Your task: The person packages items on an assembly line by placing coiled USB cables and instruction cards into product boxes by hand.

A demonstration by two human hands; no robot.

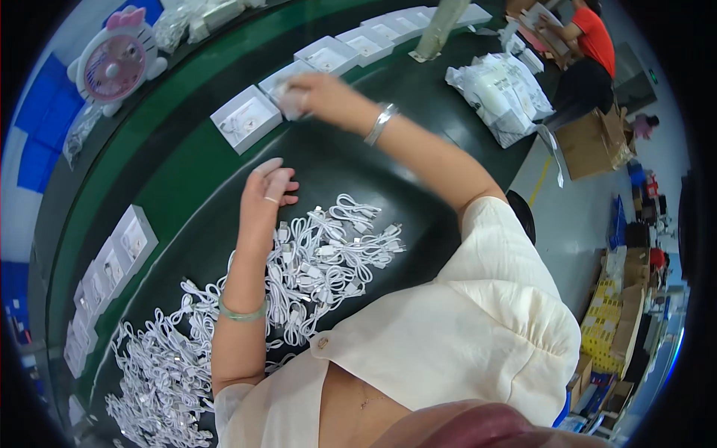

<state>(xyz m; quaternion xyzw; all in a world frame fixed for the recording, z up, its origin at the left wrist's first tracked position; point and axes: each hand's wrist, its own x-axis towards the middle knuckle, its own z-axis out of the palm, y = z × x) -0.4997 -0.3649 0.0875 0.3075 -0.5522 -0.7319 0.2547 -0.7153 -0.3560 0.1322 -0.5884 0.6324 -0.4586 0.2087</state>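
Observation:
My left hand (273, 185) hovers over the dark table just beyond a pile of bundled white charging cables (314, 261). Its fingers are loosely bent and apart, and I see nothing held in them. White covers show on some fingertips. My right hand (323, 97) reaches across to an open white box (282, 78) in the far row. Motion blurs its fingertips, so whether they hold anything is unclear. The nearest open white box (246, 121), left of that hand, has a white cable lying inside.
More open white boxes (326, 57) line the green belt (179, 175); another group (112, 263) stands at left. A pink-and-white fan (113, 69) is at far left. A post (441, 30) rises beyond the boxes. At right are a plastic bag (499, 93), cartons (594, 145) and a person in red (594, 41).

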